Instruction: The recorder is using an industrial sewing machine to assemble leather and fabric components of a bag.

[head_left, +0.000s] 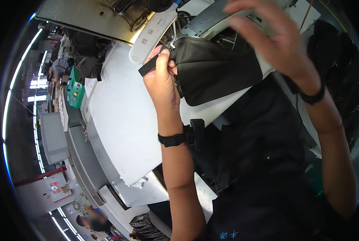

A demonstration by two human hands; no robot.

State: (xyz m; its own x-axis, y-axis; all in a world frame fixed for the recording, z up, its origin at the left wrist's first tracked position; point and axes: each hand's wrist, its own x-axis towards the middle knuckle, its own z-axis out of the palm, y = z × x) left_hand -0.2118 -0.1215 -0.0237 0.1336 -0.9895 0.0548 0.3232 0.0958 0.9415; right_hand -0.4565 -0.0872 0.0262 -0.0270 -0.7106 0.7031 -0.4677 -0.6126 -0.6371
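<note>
My left hand (163, 80) is closed, its thumb pressing a short black fabric strip (149, 67) at the edge of a black zippered pouch (219, 72). That edge lies just under the presser foot (171, 45) of a sewing machine; the needle is too small to make out. The pouch drapes to the right over the machine's arm, and a metal zipper runs along its upper and left edges. My right hand (277, 38) is raised above the machine arm at the upper right, blurred by motion. Its thumb and fingers are apart, with nothing visible between them.
A white worktable (119, 108) spreads to the left of the machine. Dark fabric pieces (87, 52) lie at its far left, near a green box (74, 87). More black material (336, 80) is heaped on the right. Another person (95, 220) is in the background, lower left.
</note>
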